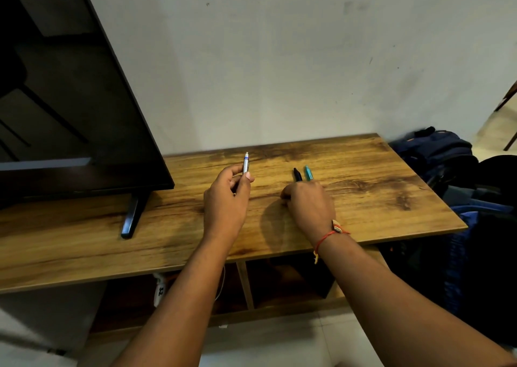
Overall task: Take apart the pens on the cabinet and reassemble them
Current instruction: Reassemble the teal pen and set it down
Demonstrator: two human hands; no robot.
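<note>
My left hand [226, 198] grips a silver pen [246, 163] with a blue band, its tip pointing up and away above the wooden cabinet top [363, 187]. My right hand [307, 204] lies knuckles-up on the cabinet over the near ends of a black pen [297, 174] and a teal pen [308, 173]. These two lie side by side on the wood, their far ends sticking out past my fingers. Whether the right fingers pinch either pen is hidden under the hand.
A black television [70, 101] stands on the cabinet's left part, one foot [133, 215] reaching toward the front edge. Dark blue bags [447, 159] are heaped beside the cabinet's right end. Open shelves [279, 280] sit below the top. A pale wall rises right behind.
</note>
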